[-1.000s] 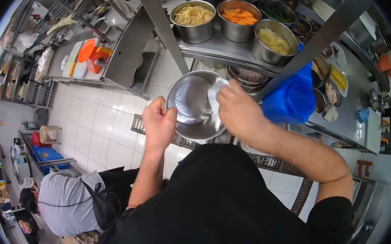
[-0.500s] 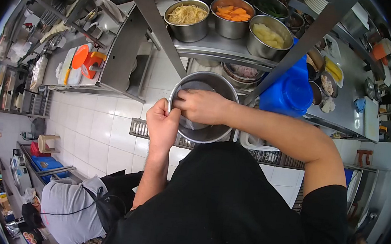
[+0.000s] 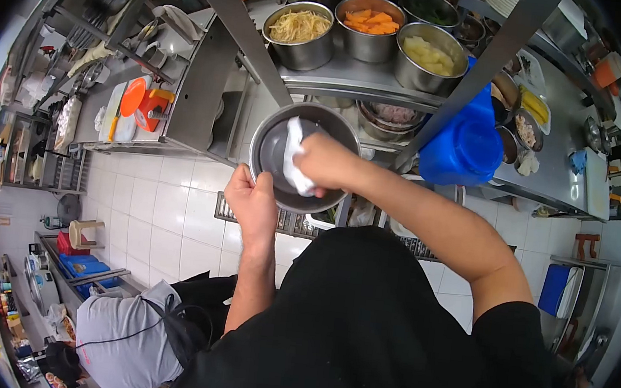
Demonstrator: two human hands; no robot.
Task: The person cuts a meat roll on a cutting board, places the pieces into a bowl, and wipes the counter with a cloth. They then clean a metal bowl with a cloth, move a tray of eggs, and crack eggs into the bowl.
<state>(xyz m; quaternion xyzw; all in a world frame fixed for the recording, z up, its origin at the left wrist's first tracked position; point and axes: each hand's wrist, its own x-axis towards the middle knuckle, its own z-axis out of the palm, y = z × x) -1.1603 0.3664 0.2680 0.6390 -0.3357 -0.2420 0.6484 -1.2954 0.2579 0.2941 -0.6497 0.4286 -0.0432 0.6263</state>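
A round metal pot, its opening turned up toward me, is held in front of my body. My left hand is closed on the near left part of its rim, thumb up. Inside the pot, my right hand grips a crumpled white cloth, which may be paper. The cloth lies against or just above the inner wall; the exact contact is hidden by the hand. The grey bottom of the pot shows to the left of the cloth.
Metal containers of orange pieces, pale strips and yellowish chunks stand on the shelf ahead. A blue plastic container is at right. A steel counter stands left. A person in grey is at lower left.
My right hand has shifted within the pot, and the white cloth in it now shows plainly. The pot has moved a little to the left and appears turned. My left hand stays on the rim.
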